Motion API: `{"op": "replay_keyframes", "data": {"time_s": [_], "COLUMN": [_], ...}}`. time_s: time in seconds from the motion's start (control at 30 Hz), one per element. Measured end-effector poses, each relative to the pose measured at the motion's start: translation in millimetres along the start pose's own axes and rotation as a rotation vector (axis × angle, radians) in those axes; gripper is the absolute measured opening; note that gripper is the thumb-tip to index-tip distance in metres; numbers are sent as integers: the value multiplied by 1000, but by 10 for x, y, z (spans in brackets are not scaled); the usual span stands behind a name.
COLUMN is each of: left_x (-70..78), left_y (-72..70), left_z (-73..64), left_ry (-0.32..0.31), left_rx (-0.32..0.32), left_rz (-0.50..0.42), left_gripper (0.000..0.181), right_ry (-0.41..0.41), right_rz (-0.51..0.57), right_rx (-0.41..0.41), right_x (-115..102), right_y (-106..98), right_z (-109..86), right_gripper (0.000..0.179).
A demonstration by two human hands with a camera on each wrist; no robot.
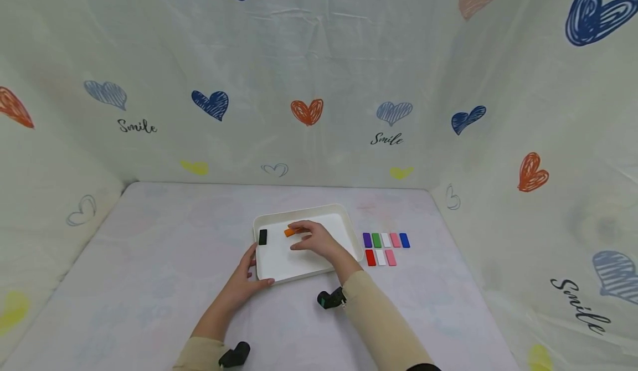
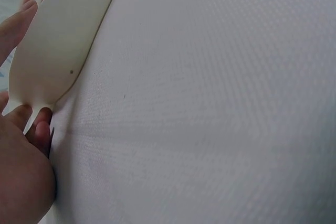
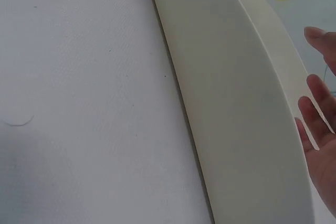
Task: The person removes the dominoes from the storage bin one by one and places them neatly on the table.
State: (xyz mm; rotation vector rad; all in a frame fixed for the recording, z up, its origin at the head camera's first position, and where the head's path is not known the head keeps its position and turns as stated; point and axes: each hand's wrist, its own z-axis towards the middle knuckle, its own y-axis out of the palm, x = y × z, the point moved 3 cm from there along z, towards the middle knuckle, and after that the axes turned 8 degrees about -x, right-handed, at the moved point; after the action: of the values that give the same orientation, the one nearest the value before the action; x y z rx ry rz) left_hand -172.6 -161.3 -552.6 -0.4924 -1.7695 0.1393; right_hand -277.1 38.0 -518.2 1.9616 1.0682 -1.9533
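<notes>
A white rectangular tray (image 1: 299, 274) lies on the table, slightly turned. My left hand (image 1: 239, 285) holds its near left corner, with the thumb on the front rim and the fingers along the left side; the left wrist view shows these fingers (image 2: 39, 129) bent against the tray wall. Inside the tray a black block (image 1: 263, 237) rests by the left wall. An orange block (image 1: 289, 232) is farther right, at the fingertips of my right hand (image 1: 319, 241). That hand's thumb is apart from the block, and its fingers look spread in the right wrist view.
Right of the tray, small flat blocks lie in two rows: purple (image 1: 367, 240), green (image 1: 376, 240), white, pink and blue (image 1: 405, 240) behind, then red (image 1: 370, 258), white and pink (image 1: 391, 258) in front. A heart-printed curtain (image 1: 339, 155) surrounds the table.
</notes>
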Motion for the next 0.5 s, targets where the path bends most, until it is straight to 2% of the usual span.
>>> {"op": "replay_keyframes", "data": {"time_s": [0.23,0.5], "left_x": [-29,-31], "left_y": [-6,-12], "left_z": [22,26], "left_ry": [12,26], "left_rx": [-3,-9], "left_rz": [-13,-26], "left_gripper": [109,109], "right_ry": [94,106], "right_rz": [-89,-149], "right_rx": [10,7], "right_x": [-5,38], "right_y": [27,58], "right_z": [109,193], "right_gripper": [58,58]}}
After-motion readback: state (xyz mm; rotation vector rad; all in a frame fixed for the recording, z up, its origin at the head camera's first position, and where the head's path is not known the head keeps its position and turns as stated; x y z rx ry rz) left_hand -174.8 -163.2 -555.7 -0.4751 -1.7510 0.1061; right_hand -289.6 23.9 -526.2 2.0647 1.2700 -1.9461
